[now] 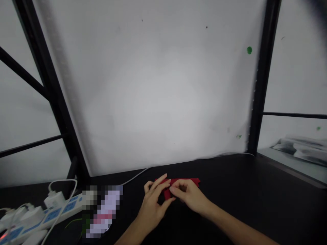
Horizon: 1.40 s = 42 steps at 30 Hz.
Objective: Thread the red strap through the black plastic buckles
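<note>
A flat red strip (192,181), cloth or ribbon by its look, lies on the black tabletop with a jagged right end. A smaller red part (167,194) shows between my hands; whether it is a fold of the strip or a separate piece I cannot tell. My left hand (155,200) grips this red part from the left, thumb below and fingers above, its other fingers spread out. From the right, my right hand (187,193) pinches the red material between thumb and index finger. The fingertips of both hands nearly meet and hide part of it.
At the left stands a white power strip (61,212) with several plugs and cables. Beside it lies a pixelated, pale purple item (106,207). A thin cable (138,176) runs along the white back wall (163,102). Black frame posts flank the table (230,204).
</note>
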### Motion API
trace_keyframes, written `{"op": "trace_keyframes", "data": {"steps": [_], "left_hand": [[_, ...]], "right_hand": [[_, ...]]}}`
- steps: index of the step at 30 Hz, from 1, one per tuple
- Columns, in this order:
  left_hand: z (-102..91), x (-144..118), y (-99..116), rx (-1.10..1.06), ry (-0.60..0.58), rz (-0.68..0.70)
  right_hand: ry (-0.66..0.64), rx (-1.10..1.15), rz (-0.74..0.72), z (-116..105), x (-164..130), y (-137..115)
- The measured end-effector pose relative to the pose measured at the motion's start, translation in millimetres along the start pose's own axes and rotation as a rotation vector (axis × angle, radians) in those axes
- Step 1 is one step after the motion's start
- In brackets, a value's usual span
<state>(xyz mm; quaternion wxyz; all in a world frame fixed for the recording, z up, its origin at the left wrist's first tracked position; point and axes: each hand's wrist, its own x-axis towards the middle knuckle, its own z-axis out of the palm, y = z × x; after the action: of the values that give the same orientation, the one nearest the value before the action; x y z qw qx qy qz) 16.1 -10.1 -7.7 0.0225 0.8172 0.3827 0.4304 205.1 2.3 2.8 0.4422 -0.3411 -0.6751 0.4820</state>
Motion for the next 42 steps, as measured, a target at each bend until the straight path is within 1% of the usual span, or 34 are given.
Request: {"op": "trace_keyframes", "data": {"steps": [2, 3, 5, 7, 9, 12, 14, 17, 19, 21, 23, 24, 27, 28, 30, 33, 35, 37, 39, 42], "left_hand": [[-1.0, -0.6, 0.3, -0.017, -0.03, 0.006], [-1.0, -1.1, 0.5, -0.026, -0.045, 0.011], [-0.5, -2.1, 0.6, -0.038, -0.066, 0.021], [0.4, -2.3, 0.5, -0.045, -0.063, 0.028], [0.6, -1.7, 0.1, -0.059, -0.041, 0.019], [-0.8, -0.1, -1.1, -0.081, -0.012, -0.035], [-2.2, 0.8, -2.0, -0.083, -0.024, -0.065], [-3.4, 1.5, -2.8, -0.075, -0.061, -0.08], [-3.6, 2.0, -3.7, -0.057, -0.068, -0.069], [-4.3, 3.0, -5.8, -0.018, -0.071, -0.053], [-6.1, 5.7, -9.3, 0.034, -0.091, -0.053], [-7.5, 8.1, -11.6, 0.058, -0.11, -0.066], [-12.8, 22.2, -20.8, 0.119, -0.17, -0.173], [-14.0, 29.3, -24.8, 0.135, -0.191, -0.224], [-13.6, 45.6, -34.9, 0.154, -0.209, -0.274], [-4.9, 68.4, -53.8, 0.173, -0.24, -0.351], [4.0, 77.2, -66.2, 0.17, -0.3, -0.413], [11.6, 79.6, -75.9, 0.162, -0.361, -0.453], [15.1, 76.6, -81.1, 0.161, -0.392, -0.473], [11.6, 66.4, -80.1, 0.193, -0.373, -0.48]], "right_hand": [[-0.091, 0.026, 0.04, -3.5, -0.5, -1.7], [-0.122, 0.001, 0.035, -4.8, -1.2, -3.0], [-0.147, -0.111, -0.025, -6.3, -3.0, -6.0], [-0.153, -0.213, -0.084, -7.7, -4.2, -8.2], [-0.14, -0.276, -0.094, -10.6, -4.0, -8.7], [-0.102, -0.321, -0.028, -17.7, -1.9, -7.1], [-0.059, -0.328, 0.009, -22.0, -0.9, -6.8], [0.004, -0.359, -0.037, -25.3, -0.9, -6.9], [-0.009, -0.381, -0.064, -26.7, -0.3, -4.8], [-0.047, -0.336, -0.043, -28.8, 2.5, -0.1], [-0.037, -0.256, -0.018, -31.6, 8.6, 5.4], [-0.019, -0.251, -0.009, -33.1, 13.2, 7.5], [0.054, -0.409, 0.027, -36.5, 33.9, 8.8], [0.069, -0.473, 0.045, -37.0, 43.0, 8.0], [0.097, -0.549, 0.081, -37.0, 63.0, 6.3], [0.165, -0.667, 0.166, -34.0, 90.3, 9.1], [0.186, -0.75, 0.225, -30.0, 102.1, 15.8], [0.172, -0.817, 0.258, -25.4, 107.7, 24.6], [0.147, -0.868, 0.262, -21.6, 108.3, 32.5], [0.143, -0.93, 0.227, -22.4, 101.8, 36.2]]}}
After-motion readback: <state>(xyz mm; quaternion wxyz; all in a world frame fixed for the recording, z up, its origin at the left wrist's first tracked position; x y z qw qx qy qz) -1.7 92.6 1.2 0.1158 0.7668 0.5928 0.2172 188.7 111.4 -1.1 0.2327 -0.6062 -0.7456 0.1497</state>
